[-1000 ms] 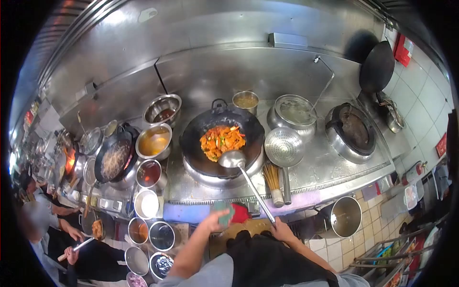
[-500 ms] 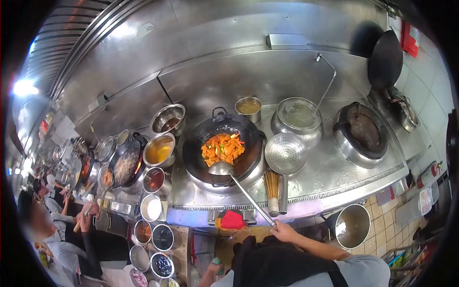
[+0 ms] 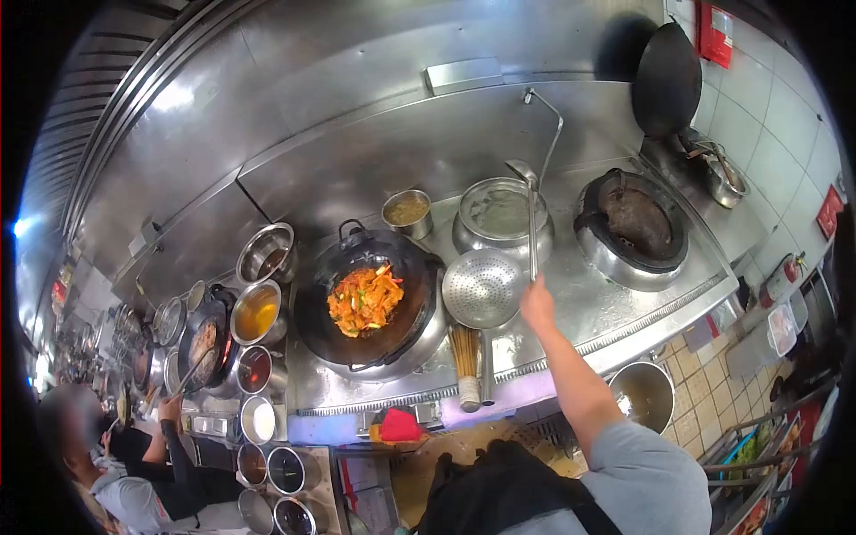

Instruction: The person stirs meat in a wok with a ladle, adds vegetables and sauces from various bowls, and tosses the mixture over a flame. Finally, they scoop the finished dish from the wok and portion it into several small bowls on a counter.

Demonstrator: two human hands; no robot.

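Observation:
My right hand [image 3: 537,308] is closed round the handle of a long metal ladle [image 3: 533,227]. The ladle points away from me, its bowl over the far right rim of a metal pot [image 3: 468,239] of cloudy liquid. Beside my hand lies a round perforated strainer [image 3: 483,287], its handle towards me. A bamboo brush [image 3: 465,352] rests next to that handle. Orange-red sauced food with green pieces [image 3: 366,301] sits in the black wok [image 3: 312,325] on the left burner. My left hand is out of view.
A second burner [image 3: 629,259] with a dark pan is at right. Metal bowls and pots of liquids, including an orange one [image 3: 257,314], line the wok's left. At far left a co-worker [image 3: 134,486] stands at another wok. A large pot [image 3: 644,401] stands low at right.
My right hand has lifted the ladle from the wok and swung it right, over the liquid pot. My left hand has dropped from view. The view has shifted right.

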